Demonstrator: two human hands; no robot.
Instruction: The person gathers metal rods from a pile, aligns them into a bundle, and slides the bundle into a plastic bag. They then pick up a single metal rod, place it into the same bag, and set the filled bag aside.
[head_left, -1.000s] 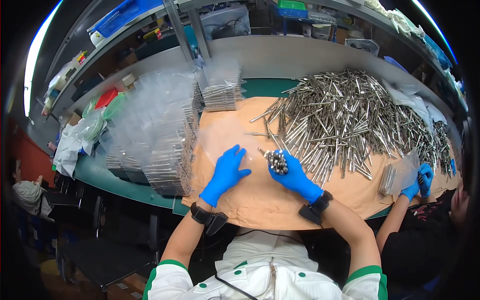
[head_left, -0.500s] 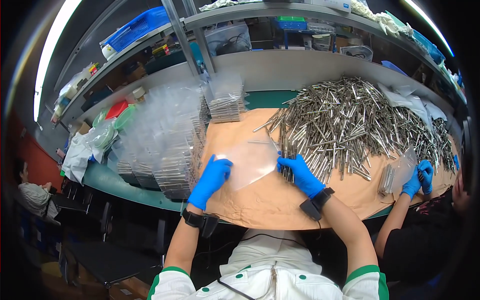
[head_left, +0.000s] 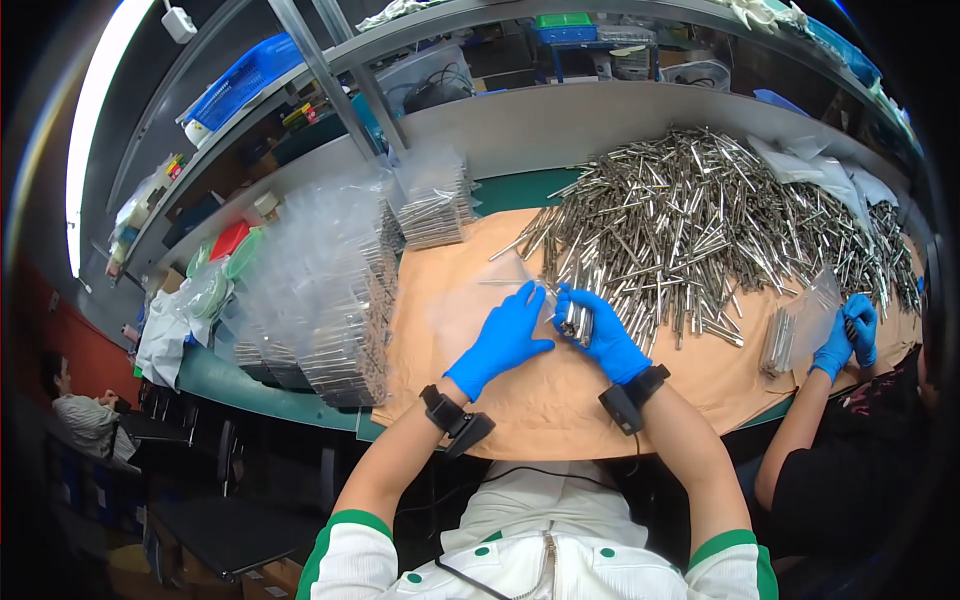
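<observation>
I register bright light on the brown paper (head_left: 540, 410); the tube lamp (head_left: 90, 125) overexposes at upper left. Metal rods (head_left: 680, 230) glint. Straight edges bow toward the rim, which falls to black.

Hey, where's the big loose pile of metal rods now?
In the head view, the loose pile of metal rods spreads over the brown paper, right of centre, just beyond the right hand.

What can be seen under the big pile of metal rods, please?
Tan paper shows along the near edge of the pile of rods, and green tabletop beside its far left corner. What lies beneath the middle is covered.
</observation>
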